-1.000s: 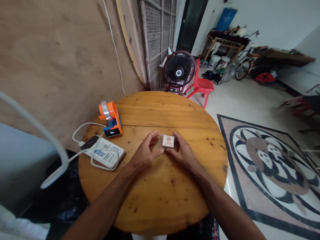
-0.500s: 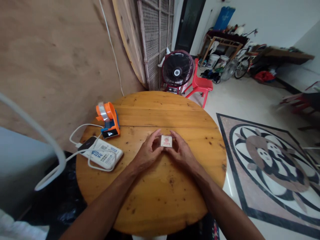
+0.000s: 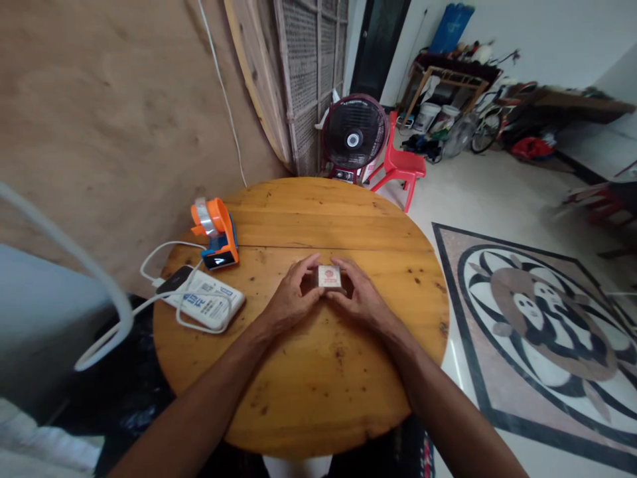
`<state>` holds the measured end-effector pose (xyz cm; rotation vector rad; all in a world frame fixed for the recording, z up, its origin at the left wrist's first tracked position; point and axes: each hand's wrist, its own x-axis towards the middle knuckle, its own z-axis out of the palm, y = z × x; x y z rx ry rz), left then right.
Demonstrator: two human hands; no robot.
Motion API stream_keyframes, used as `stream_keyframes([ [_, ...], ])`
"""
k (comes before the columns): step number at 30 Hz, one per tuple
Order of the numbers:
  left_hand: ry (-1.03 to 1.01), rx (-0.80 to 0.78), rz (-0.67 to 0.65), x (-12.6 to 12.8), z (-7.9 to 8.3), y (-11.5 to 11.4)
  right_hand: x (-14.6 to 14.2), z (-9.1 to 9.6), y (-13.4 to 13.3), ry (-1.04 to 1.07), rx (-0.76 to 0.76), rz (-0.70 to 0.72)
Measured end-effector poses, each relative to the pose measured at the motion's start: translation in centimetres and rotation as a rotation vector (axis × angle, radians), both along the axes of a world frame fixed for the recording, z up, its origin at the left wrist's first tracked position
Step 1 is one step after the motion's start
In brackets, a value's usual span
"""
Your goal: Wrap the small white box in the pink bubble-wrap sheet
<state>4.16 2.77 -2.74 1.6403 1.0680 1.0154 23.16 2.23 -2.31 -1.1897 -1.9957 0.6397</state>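
Note:
A small square box [image 3: 329,275], pale with a red round mark on top, is held between both hands over the middle of a round wooden table [image 3: 298,372]. My left hand [image 3: 288,299] pinches its left side with thumb and fingers curled. On the opposite side my right hand [image 3: 362,299] grips the box the same way. Both forearms reach in from the near edge.
An orange and blue tape dispenser [image 3: 216,232] stands at the table's left. Beside it lie a white power bank [image 3: 206,302], a dark phone [image 3: 174,279] and white cables. A plywood wall is on the left; a floor fan [image 3: 354,138] and red chair [image 3: 403,162] stand behind.
My left hand closed in from the left and took hold of the box's side. The box, held by both hands, shifted slightly left.

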Motion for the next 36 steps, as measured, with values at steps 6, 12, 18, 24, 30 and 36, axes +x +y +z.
stream_keyframes([
  [6, 0.021, 0.049, 0.015, -0.1, 0.0, 0.0, 0.0, 0.3, 0.1, 0.008, -0.006, 0.009],
  [12, 0.011, 0.044, 0.004, -0.2, -0.2, 0.2, 0.1, 0.5, 0.4, -0.053, 0.033, 0.024],
  [18, 0.031, 0.055, 0.014, -0.3, -0.1, 0.1, 0.4, 0.8, 0.2, -0.199, 0.093, 0.014],
  [24, 0.031, 0.073, 0.015, -0.2, 0.2, 0.1, 0.8, 0.6, -0.1, -0.288, 0.098, -0.033],
  [30, 0.136, 0.186, 0.022, -0.2, -0.2, 0.3, 1.6, 0.3, 0.5, -0.063, 0.013, -0.067],
  [36, 0.132, 0.132, -0.031, -0.4, -0.6, 0.2, 1.5, 0.0, 0.4, -0.073, -0.072, -0.005],
])
